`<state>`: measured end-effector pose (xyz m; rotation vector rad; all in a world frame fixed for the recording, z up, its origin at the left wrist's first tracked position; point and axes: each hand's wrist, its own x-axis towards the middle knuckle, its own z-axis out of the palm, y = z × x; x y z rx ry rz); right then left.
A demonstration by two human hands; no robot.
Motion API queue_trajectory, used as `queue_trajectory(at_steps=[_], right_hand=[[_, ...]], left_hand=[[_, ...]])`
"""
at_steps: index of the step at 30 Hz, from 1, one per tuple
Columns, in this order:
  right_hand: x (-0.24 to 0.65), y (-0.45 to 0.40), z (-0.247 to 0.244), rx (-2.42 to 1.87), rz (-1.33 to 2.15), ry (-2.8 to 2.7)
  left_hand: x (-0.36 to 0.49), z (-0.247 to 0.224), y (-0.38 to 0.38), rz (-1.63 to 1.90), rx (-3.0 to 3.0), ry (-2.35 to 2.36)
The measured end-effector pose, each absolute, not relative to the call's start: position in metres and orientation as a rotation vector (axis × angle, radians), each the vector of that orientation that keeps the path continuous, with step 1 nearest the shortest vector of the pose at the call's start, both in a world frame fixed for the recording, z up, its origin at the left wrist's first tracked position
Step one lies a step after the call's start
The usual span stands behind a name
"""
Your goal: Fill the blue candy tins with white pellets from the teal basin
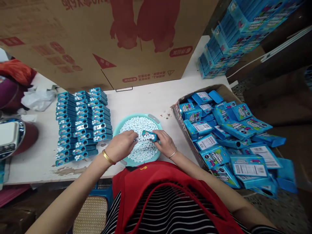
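Note:
A light-green basin (159, 123) full of small white round candies (140, 125) stands on the table in front of me. Over it, my right hand (165, 143) grips a small blue candy box (149, 136), tilted with its top toward the left and white candies showing at its face. My left hand (123, 144) is just left of that box, its fingers closed together with white candies at the tips; how many they hold is hidden. Three rows of blue candy boxes (84, 125) stand left of the basin, white candies visible on their tops.
To the right, a cardboard carton (186, 133) is heaped with blue boxes (219, 130). A large cardboard box (85, 42) walls off the table's back. Stacked blue packs (224, 45) rise at back right. A plastic bag (39, 97) and a dark red pot (29, 135) sit far left.

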<state>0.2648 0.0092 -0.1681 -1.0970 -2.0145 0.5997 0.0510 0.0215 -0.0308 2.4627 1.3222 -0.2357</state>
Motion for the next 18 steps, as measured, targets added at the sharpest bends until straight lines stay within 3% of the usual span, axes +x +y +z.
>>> queue_trajectory(at_steps=[6, 11, 14, 18], right_hand=[[0.259, 0.007, -0.172, -1.051, 0.633, -2.017], [0.262, 0.006, -0.174, -1.066, 0.65, -1.999], [0.268, 0.006, -0.172, -1.095, 0.666, -1.973], [0.28, 0.005, -0.168, -1.168, 0.697, -1.907]], left_hand=[[0.09, 0.0, 0.015, -0.589, 2.566, 1.446], [0.085, 0.007, 0.012, -0.55, 2.618, 1.431], [0.05, -0.019, 0.019, -0.398, 2.547, 1.559], [0.001, -0.1, 0.023, -0.439, 2.237, 1.67]])
